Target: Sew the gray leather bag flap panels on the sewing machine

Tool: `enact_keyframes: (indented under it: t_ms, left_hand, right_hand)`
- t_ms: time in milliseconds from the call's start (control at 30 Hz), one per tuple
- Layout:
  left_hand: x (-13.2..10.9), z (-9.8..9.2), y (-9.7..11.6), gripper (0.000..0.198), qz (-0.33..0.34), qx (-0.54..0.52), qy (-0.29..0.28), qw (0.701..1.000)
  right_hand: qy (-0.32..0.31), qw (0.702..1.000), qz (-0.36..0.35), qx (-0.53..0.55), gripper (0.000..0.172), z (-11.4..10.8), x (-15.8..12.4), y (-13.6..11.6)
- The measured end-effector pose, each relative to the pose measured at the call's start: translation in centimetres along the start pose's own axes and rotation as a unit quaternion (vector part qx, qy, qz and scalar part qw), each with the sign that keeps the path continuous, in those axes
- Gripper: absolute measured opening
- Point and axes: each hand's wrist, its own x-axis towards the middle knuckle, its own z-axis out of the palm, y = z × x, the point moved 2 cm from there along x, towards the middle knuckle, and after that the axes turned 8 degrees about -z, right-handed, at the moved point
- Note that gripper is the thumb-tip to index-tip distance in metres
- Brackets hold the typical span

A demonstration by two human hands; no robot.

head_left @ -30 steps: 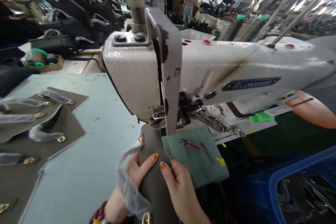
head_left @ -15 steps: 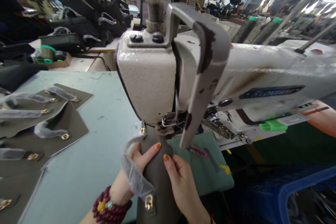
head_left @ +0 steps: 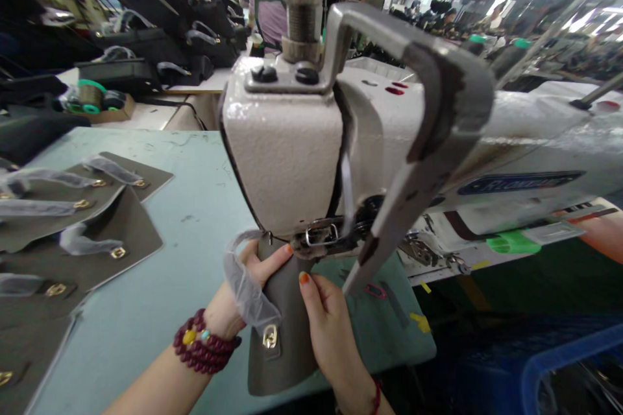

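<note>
A grey-brown bag flap (head_left: 285,321) lies under the head of the white sewing machine (head_left: 282,155), its rounded near end toward me. Along its left side runs a carrying handle (head_left: 246,292) wrapped in clear plastic, fixed at the near end by a gold buckle (head_left: 269,337). My left hand (head_left: 260,269) grips the flap's left side, thumb on top close to the presser area, with the wrapped handle looping over the wrist side. My right hand (head_left: 328,321) pinches the right edge, thumb on top and fingers partly hidden. The needle is hidden behind the machine's parts.
Similar flaps (head_left: 131,227) with wrapped handles lie stacked at the left of the pale green table (head_left: 195,207). A pink clip-like item (head_left: 374,291) sits right of the machine foot. A blue bin (head_left: 530,369) stands lower right. Thread spools (head_left: 91,96) and black bags (head_left: 141,52) are behind.
The flap has moved away from me under the machine head, and its near end now shows. Its far gold buckle has gone from sight. Both hands moved slightly forward with it.
</note>
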Motion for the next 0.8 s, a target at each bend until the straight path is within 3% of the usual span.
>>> enact_keyframes:
  t_ms: [133,333,500,600,800]
  left_hand:
    - [1.1,-0.3,-0.3,0.037,-0.016,-0.066,-0.027,0.997]
    - [1.7,-0.6,-1.4,0.05,-0.024,-0.156,-0.076,0.985]
    - [0.4,-1.3,-2.8,0.049,-0.174,-0.209,-0.135,0.953]
    - [-0.1,-1.3,-3.3,0.044,-0.22,-0.233,-0.153,0.935]
    - [0.8,-0.4,-2.3,0.038,-0.185,-0.236,-0.206,0.932]
  right_hand:
    - [0.008,1.0,0.002,0.013,0.041,0.7,0.3,0.1]
    - [0.009,0.999,-0.01,0.03,0.042,0.6,0.3,0.1]
    - [-0.001,0.999,-0.015,0.036,0.041,-1.7,1.3,-0.7]
    - [-0.007,1.0,-0.004,0.028,0.041,-2.3,2.2,-0.9]
    - [-0.001,0.999,-0.009,0.051,0.039,-1.7,2.8,0.1]
